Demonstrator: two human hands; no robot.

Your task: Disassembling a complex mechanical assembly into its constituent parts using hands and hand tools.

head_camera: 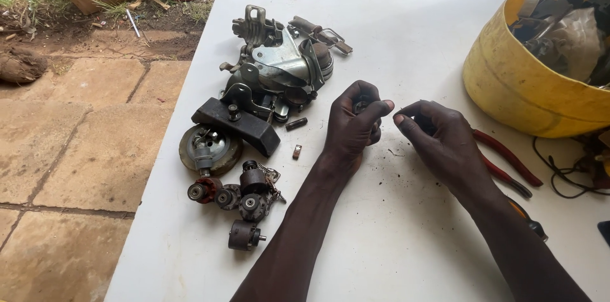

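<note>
Centrally, left hand [352, 125] fingers clamped on small dark part [362, 106]; right hand [438, 140] fingers pinched together.

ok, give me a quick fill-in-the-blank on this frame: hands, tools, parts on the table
1. The left hand is closed around a small dark part, and the right hand rests on the ____ table.
2. The pliers beside the right hand have ____ handles.
3. The tub at the table's far right corner, full of scrap, is ____.
4. The pile of caster wheels and metal brackets lies on the ____ side of the left hand.

Missing words: white; red; yellow; left
</note>
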